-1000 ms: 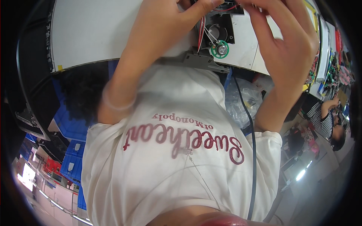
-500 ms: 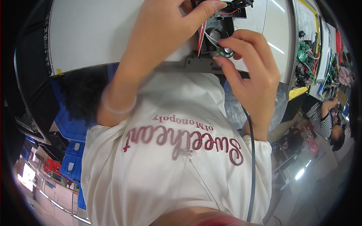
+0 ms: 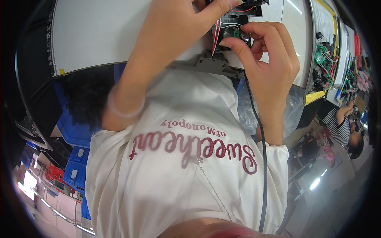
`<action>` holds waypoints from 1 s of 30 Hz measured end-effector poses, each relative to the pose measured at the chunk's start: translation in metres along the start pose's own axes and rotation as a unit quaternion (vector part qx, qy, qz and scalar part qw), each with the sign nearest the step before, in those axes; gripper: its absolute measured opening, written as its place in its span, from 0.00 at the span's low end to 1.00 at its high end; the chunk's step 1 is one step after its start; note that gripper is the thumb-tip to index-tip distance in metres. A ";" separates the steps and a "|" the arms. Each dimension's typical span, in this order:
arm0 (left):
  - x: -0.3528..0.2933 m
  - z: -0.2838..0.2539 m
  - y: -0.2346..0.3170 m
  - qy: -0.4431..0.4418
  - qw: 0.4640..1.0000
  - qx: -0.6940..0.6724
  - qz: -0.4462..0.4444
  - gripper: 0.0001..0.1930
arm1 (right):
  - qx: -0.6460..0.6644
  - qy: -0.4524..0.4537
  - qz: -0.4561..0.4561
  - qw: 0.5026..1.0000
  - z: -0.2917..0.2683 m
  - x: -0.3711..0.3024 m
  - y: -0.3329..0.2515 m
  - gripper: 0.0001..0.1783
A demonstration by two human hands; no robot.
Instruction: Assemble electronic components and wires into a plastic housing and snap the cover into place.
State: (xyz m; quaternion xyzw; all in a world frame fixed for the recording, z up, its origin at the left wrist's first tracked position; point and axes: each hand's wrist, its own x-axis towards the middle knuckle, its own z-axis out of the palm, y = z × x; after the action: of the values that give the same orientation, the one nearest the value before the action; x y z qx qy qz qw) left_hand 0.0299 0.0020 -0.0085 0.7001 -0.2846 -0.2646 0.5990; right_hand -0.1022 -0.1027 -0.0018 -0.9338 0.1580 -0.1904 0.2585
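White and flat, the tabletop [image 3: 99, 35] is carrying a black plastic housing [image 3: 240, 19], where the right hand [image 3: 274, 49] is clamping its grip on a round green-rimmed speaker [image 3: 245, 37], seemingly wired but unseated, while the left hand [image 3: 178, 29] is showing no clear grip.

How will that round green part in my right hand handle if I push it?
The round green part likely feels stiff, since its shiny centre looks like hard metal. It's probably light, as your right hand just pinches it. The thin white wires running toward it look flexible and might snag.
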 end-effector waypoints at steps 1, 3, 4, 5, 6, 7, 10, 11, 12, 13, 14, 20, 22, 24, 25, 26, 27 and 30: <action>0.000 -0.001 0.000 0.002 1.000 0.003 0.005 0.07 | 0.001 0.000 0.000 1.000 0.000 0.001 0.000 0.15; 0.000 -0.001 0.000 0.002 1.000 -0.005 -0.001 0.07 | 0.026 0.017 -0.024 0.999 -0.001 0.003 0.002 0.16; 0.000 -0.002 0.000 0.002 1.000 -0.013 -0.007 0.07 | 0.026 0.016 -0.025 0.999 -0.002 0.003 0.001 0.16; 0.000 -0.002 0.001 0.003 1.000 -0.014 -0.007 0.07 | 0.013 0.005 -0.032 0.999 -0.004 0.004 0.000 0.16; 0.000 -0.003 0.001 -0.004 1.000 -0.014 -0.021 0.07 | 0.000 -0.007 -0.040 0.999 -0.006 0.003 -0.001 0.17; -0.001 -0.004 0.001 -0.009 0.999 -0.013 -0.035 0.07 | 0.001 -0.008 -0.041 0.999 -0.007 0.003 -0.002 0.17; 0.000 -0.005 0.002 -0.009 1.000 0.008 -0.018 0.07 | -0.022 -0.052 -0.194 0.979 -0.012 -0.009 -0.005 0.21; 0.000 -0.005 0.002 -0.010 1.000 0.009 -0.019 0.07 | -0.038 -0.077 -0.214 0.973 -0.011 -0.015 -0.008 0.20; 0.001 -0.005 0.004 -0.017 0.999 0.008 -0.031 0.07 | -0.054 -0.102 -0.234 0.965 -0.008 -0.019 -0.011 0.19; 0.001 -0.005 0.004 -0.027 0.999 0.003 -0.042 0.07 | -0.108 -0.066 -0.255 0.959 0.002 -0.026 -0.013 0.20; 0.002 -0.004 0.004 -0.030 0.999 0.002 -0.040 0.07 | -0.111 -0.066 -0.253 0.959 0.007 -0.026 -0.012 0.20; 0.002 -0.002 -0.003 0.008 1.000 -0.007 0.010 0.07 | -0.014 -0.058 -0.257 0.965 0.005 -0.019 -0.001 0.18; 0.002 -0.004 -0.006 -0.005 1.000 -0.026 -0.005 0.07 | 0.055 -0.085 -0.194 0.976 -0.011 -0.012 -0.002 0.19; 0.000 -0.005 -0.001 0.000 1.000 -0.022 -0.023 0.07 | 0.059 -0.058 -0.168 0.982 -0.025 -0.004 0.000 0.14; 0.000 -0.005 0.000 -0.007 0.999 -0.023 -0.036 0.07 | 0.051 -0.033 -0.141 0.988 -0.036 0.000 0.001 0.14; 0.001 -0.006 0.000 -0.010 0.999 -0.027 -0.035 0.07 | 0.043 -0.008 -0.115 0.992 -0.045 0.003 0.002 0.15; 0.000 -0.006 0.000 -0.018 0.999 -0.034 -0.033 0.07 | 0.050 0.084 -0.043 0.994 -0.043 0.003 0.004 0.17; -0.001 -0.002 -0.001 -0.023 0.999 -0.034 -0.021 0.07 | -0.087 0.103 -0.038 0.990 -0.033 0.015 0.043 0.16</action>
State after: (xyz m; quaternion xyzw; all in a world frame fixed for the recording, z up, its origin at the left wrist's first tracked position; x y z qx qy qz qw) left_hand 0.0309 0.0038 -0.0094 0.6788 -0.2739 -0.3030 0.6102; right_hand -0.1118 -0.1573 0.0053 -0.9336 0.1643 -0.2805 0.1509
